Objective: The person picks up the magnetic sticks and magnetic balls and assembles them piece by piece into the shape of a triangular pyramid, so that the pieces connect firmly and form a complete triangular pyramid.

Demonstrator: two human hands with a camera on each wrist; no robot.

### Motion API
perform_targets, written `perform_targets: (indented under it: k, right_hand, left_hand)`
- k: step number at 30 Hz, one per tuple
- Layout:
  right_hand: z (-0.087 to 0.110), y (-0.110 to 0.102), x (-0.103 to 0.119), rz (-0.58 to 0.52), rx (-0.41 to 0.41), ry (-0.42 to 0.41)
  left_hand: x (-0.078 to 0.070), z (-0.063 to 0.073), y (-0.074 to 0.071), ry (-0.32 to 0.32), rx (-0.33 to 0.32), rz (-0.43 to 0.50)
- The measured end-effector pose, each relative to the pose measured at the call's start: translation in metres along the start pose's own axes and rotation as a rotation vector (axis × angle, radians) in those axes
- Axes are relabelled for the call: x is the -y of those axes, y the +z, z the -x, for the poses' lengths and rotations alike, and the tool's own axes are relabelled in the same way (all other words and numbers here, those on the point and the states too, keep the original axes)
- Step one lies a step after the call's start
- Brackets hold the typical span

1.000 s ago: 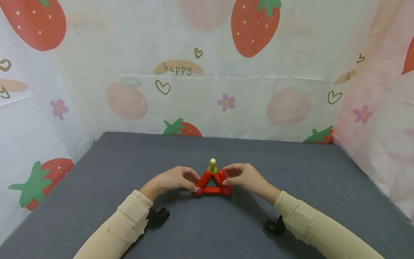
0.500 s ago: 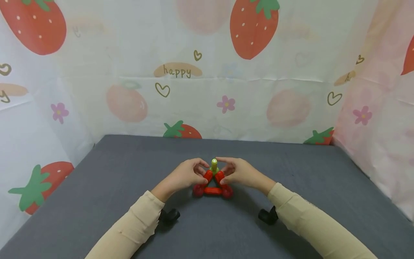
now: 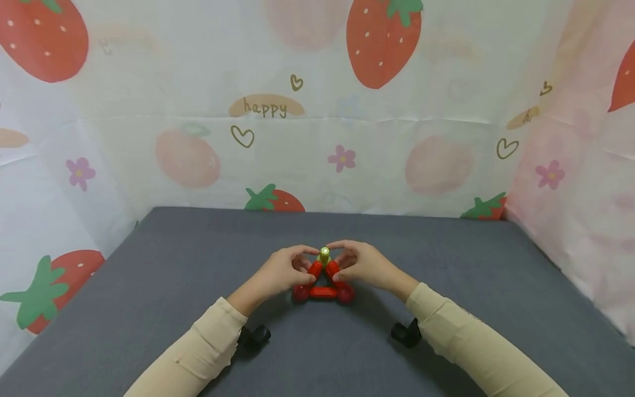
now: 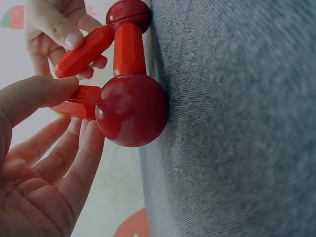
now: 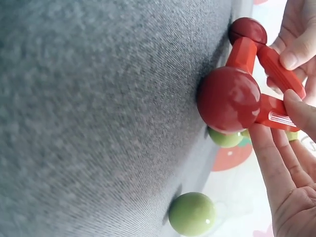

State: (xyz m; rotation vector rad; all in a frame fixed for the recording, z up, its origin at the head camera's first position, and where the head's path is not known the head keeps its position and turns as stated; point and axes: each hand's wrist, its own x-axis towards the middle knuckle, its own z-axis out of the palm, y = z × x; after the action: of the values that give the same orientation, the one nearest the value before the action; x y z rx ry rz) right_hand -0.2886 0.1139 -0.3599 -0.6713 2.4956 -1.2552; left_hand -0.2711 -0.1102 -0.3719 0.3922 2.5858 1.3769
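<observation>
Two dark red balls, the left one (image 3: 300, 293) and the right one (image 3: 345, 293), rest on the table, joined by a red ridged rod (image 3: 323, 293). A second red rod (image 4: 84, 101) slants up from the left ball; my left hand (image 3: 280, 270) pinches it between thumb and fingers. From the right ball rises another red rod (image 5: 274, 111), pinched by my right hand (image 3: 369, 264). A yellow-green rod (image 3: 324, 255) stands behind, between both index fingertips; whether they touch it I cannot tell. At its foot is a green ball (image 5: 226, 137), partly hidden.
Another green ball (image 5: 191, 214) sits apart on the table in the right wrist view; the head view does not show it. The dark grey table (image 3: 198, 237) ends at a strawberry-print cloth (image 3: 377, 127). Black wrist devices (image 3: 407, 333) hang under the sleeves.
Both hands have moved inward and up from the dark red balls toward the yellow-green rod. Each now pinches a raised red rod. In the last half second they have barely shifted.
</observation>
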Motion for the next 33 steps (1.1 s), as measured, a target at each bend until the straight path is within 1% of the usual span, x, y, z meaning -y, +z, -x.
perform_targets:
  k: [6, 13, 18, 23, 33]
  right_hand:
    - [0.0006, 0.0017, 0.0006, 0.026, -0.024, -0.019]
    - [0.0021, 0.0038, -0.0018, 0.007, -0.046, -0.014]
    - [0.0020, 0.0057, -0.0024, 0.017, -0.059, -0.025]
    - [0.0015, 0.0066, -0.0028, 0.045, -0.072, -0.032]
    - [0.0023, 0.0091, -0.0019, 0.055, -0.095, -0.033]
  left_hand:
    - [0.0018, -0.0006, 0.0019, 0.005, -0.030, -0.006]
    - [0.0028, -0.0002, 0.0035, 0.004, -0.038, 0.009]
    - [0.0033, 0.0001, 0.0041, 0.019, -0.047, 0.001]
    - [0.0015, 0.0011, 0.0052, 0.029, -0.056, -0.005]
    - [-0.0024, 0.0025, 0.0062, 0.031, -0.068, -0.009]
